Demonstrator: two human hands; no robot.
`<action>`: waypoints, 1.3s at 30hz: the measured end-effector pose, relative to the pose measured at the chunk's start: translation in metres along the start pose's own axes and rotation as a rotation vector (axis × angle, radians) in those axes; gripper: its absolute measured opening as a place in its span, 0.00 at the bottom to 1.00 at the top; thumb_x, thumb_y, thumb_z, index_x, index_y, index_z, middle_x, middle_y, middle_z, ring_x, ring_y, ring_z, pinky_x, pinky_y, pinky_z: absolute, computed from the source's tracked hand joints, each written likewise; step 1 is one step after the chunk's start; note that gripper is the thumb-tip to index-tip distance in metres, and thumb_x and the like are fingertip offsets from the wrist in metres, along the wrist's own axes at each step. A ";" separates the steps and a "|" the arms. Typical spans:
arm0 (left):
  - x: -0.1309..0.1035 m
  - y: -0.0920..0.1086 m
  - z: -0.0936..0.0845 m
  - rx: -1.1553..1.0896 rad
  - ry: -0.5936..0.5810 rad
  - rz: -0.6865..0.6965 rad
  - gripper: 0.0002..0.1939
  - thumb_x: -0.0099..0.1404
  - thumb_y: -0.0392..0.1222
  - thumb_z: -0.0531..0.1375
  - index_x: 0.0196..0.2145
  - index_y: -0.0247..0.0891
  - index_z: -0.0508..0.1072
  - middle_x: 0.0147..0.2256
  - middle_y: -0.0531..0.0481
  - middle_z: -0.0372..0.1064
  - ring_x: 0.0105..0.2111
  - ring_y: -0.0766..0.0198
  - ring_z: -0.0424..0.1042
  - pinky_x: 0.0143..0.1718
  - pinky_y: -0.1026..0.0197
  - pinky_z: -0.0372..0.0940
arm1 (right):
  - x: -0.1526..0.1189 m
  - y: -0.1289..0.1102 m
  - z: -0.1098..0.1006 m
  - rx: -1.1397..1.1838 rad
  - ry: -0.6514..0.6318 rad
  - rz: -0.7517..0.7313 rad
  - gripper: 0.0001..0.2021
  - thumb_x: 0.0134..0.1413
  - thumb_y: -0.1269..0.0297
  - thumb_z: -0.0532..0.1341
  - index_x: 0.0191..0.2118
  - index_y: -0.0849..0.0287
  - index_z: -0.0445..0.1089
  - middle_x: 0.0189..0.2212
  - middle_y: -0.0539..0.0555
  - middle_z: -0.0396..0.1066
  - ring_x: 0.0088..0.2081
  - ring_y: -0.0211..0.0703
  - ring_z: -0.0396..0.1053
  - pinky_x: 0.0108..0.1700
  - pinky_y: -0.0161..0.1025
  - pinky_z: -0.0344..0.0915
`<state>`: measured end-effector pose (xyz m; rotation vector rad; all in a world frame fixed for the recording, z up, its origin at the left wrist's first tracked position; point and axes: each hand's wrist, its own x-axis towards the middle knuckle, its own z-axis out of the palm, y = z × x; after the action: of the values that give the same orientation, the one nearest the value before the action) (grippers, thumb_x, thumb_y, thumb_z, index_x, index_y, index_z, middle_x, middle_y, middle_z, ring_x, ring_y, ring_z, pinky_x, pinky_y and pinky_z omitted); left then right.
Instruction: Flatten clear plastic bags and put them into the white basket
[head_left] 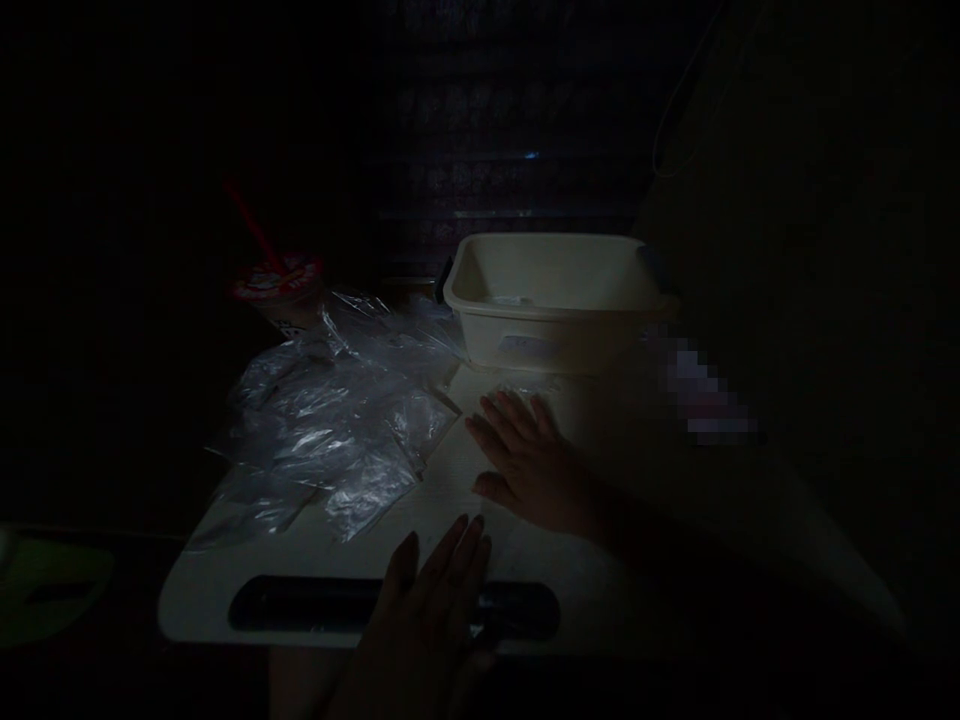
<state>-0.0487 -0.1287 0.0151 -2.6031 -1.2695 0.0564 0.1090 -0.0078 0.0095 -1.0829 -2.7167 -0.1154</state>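
The scene is very dark. My right hand (534,472) lies palm down on the white tabletop (450,500), its fingers spread and pointing toward a cream plastic bin (555,340). My left hand (427,610), lower in the view, reaches over the black slot (315,604) along the table's near edge, fingers stretched out. Neither hand appears to hold anything. Left of both hands spreads a loose pile of clear plastic bags (337,420), its right edge close to my fingers. A small clear plastic piece (529,385) shows faintly between my right fingertips and the bin.
Behind the bag pile stands a cup with a red patterned lid (274,277) and a red straw (255,225). A blurred-out item (701,395) is right of the bin. Something green (56,590) sits low at the far left. A thin cable (667,130) hangs at upper right.
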 end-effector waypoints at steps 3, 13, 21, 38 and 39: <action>-0.013 0.005 0.002 0.048 0.023 0.017 0.26 0.56 0.48 0.48 0.51 0.35 0.55 0.53 0.43 0.50 0.54 0.54 0.44 0.45 0.48 0.49 | 0.000 -0.001 0.000 0.000 -0.005 0.007 0.29 0.51 0.48 0.41 0.54 0.60 0.47 0.56 0.60 0.43 0.56 0.54 0.35 0.52 0.57 0.36; -0.032 -0.012 0.001 -0.041 0.198 0.257 0.17 0.58 0.37 0.49 0.47 0.40 0.61 0.50 0.55 0.56 0.54 0.63 0.44 0.54 0.53 0.35 | 0.000 0.000 0.002 -0.002 -0.004 0.010 0.29 0.50 0.47 0.41 0.54 0.59 0.47 0.56 0.59 0.43 0.56 0.54 0.36 0.52 0.56 0.37; 0.003 0.001 -0.005 -0.151 -0.007 0.044 0.31 0.56 0.45 0.50 0.54 0.29 0.46 0.54 0.42 0.46 0.55 0.55 0.42 0.50 0.46 0.43 | 0.000 -0.001 -0.001 -0.003 -0.025 0.014 0.29 0.50 0.47 0.40 0.54 0.58 0.47 0.56 0.58 0.43 0.56 0.53 0.36 0.52 0.55 0.35; 0.000 0.001 -0.004 -0.092 -0.006 0.060 0.34 0.52 0.51 0.53 0.54 0.38 0.48 0.53 0.38 0.49 0.53 0.51 0.46 0.47 0.44 0.46 | 0.011 0.034 0.001 -0.008 0.078 0.156 0.24 0.50 0.59 0.50 0.53 0.60 0.51 0.53 0.62 0.49 0.55 0.53 0.39 0.50 0.55 0.40; 0.000 0.002 -0.003 -0.089 0.002 0.052 0.33 0.52 0.51 0.54 0.54 0.38 0.48 0.53 0.38 0.49 0.53 0.51 0.46 0.48 0.44 0.46 | 0.013 0.036 -0.001 0.023 0.093 0.150 0.22 0.50 0.62 0.50 0.52 0.61 0.53 0.52 0.61 0.52 0.54 0.51 0.43 0.50 0.52 0.42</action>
<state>-0.0465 -0.1301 0.0179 -2.7109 -1.2308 0.0065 0.1249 0.0269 0.0131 -1.2376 -2.5397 -0.1073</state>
